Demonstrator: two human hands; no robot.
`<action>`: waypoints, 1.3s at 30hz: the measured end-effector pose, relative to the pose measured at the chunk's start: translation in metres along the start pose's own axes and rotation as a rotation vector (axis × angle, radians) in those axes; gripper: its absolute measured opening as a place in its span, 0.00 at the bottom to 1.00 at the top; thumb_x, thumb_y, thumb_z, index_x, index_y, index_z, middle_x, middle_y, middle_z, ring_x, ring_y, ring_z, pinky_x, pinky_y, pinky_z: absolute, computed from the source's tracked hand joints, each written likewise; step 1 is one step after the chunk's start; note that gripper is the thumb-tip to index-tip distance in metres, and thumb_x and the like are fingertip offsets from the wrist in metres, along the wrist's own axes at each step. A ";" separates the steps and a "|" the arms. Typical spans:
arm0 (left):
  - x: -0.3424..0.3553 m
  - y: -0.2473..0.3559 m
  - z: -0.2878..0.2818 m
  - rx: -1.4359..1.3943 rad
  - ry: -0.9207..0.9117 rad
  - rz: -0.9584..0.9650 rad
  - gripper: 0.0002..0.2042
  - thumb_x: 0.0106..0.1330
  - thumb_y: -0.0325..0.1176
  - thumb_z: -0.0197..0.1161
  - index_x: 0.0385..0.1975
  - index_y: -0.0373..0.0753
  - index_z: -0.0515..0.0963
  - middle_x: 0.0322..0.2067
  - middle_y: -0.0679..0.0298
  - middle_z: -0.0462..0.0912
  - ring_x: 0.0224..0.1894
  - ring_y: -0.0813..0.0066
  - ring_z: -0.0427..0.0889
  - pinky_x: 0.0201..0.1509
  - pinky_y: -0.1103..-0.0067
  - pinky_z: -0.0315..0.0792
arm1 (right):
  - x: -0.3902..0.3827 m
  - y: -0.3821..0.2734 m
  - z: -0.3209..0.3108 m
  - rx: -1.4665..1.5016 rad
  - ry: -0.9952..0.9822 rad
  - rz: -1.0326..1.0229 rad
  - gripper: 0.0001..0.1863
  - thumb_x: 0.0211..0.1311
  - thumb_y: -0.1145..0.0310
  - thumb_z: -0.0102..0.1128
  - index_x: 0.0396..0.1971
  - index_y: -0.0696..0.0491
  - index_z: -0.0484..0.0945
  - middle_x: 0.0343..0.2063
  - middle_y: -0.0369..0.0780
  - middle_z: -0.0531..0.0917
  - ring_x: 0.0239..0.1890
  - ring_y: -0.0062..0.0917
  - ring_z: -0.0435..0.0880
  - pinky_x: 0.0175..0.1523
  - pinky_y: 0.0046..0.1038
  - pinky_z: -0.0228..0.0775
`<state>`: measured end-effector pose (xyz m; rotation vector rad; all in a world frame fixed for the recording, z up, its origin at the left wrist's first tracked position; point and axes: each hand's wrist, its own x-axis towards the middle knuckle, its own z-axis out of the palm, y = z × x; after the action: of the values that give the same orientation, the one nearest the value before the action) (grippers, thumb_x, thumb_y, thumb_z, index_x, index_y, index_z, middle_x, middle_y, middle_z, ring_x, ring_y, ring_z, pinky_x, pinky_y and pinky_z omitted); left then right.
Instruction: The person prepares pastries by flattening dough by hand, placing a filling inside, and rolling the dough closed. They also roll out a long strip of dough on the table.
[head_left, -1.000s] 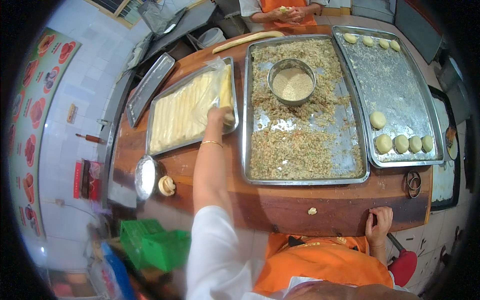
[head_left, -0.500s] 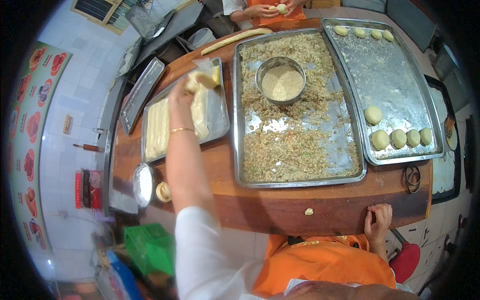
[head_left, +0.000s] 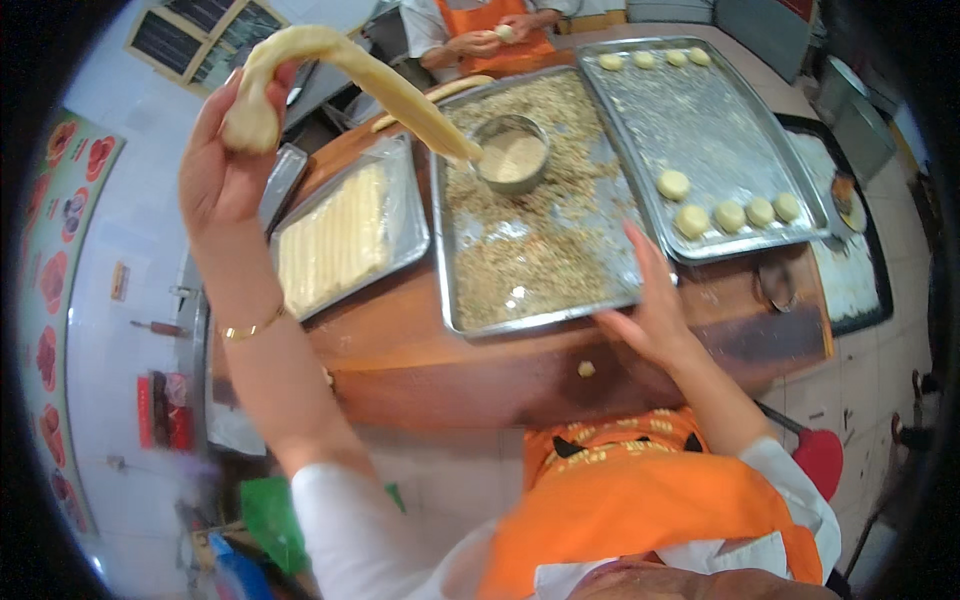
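My left hand (head_left: 222,170) is raised at the upper left, its fingers closed round one end of a thick, pale yellow dough rope (head_left: 345,58). The rope arches to the right, its free end hanging by the round metal container (head_left: 513,185) of pale grains. My right hand (head_left: 655,315) is open, thumb and fingers spread, over the near right edge of the large metal tray (head_left: 545,322). Crumbly filling (head_left: 530,265) covers much of that tray. Below my left hand's rope, a smaller tray (head_left: 417,215) holds several dough strips (head_left: 335,235) side by side.
On the right, another tray (head_left: 715,130) carries several dough balls (head_left: 690,221). Metal rings (head_left: 776,286) and a small dough scrap (head_left: 586,369) lie on the wooden table (head_left: 450,385). Another dough rope (head_left: 388,122) lies behind. Across the table, a person's hands (head_left: 490,38) hold dough.
My left hand has lifted the dough rope up and left from the smaller tray. My right hand has left the table's front edge, reaching forward and opening. The whole view has shifted.
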<state>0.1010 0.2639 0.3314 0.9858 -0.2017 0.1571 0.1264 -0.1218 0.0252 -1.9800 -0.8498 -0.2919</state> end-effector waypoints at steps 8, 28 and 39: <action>-0.155 -0.106 -0.008 0.369 0.108 -0.221 0.22 0.69 0.30 0.59 0.60 0.23 0.71 0.50 0.51 0.82 0.44 0.69 0.86 0.43 0.81 0.83 | -0.009 0.025 0.043 0.215 -0.260 -0.060 0.29 0.51 0.82 0.64 0.57 0.55 0.74 0.51 0.50 0.82 0.54 0.47 0.80 0.59 0.39 0.73; -0.328 -0.214 -0.191 1.027 0.385 -0.540 0.16 0.66 0.28 0.63 0.52 0.27 0.79 0.44 0.52 0.86 0.39 0.68 0.87 0.38 0.75 0.81 | -0.055 0.001 -0.020 -0.270 -0.849 -0.059 0.18 0.52 0.66 0.69 0.43 0.54 0.80 0.40 0.45 0.82 0.48 0.41 0.82 0.52 0.39 0.74; -0.275 -0.352 -0.028 1.565 0.134 0.130 0.12 0.63 0.30 0.66 0.45 0.35 0.81 0.46 0.52 0.82 0.51 0.52 0.79 0.58 0.62 0.71 | -0.083 0.039 -0.015 -0.308 -0.454 0.328 0.13 0.59 0.63 0.67 0.38 0.56 0.80 0.37 0.44 0.82 0.42 0.42 0.82 0.45 0.41 0.75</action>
<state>-0.0849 0.0849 -0.0348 2.5068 0.0261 0.5358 0.0937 -0.1846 -0.0357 -2.4852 -0.7694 0.2429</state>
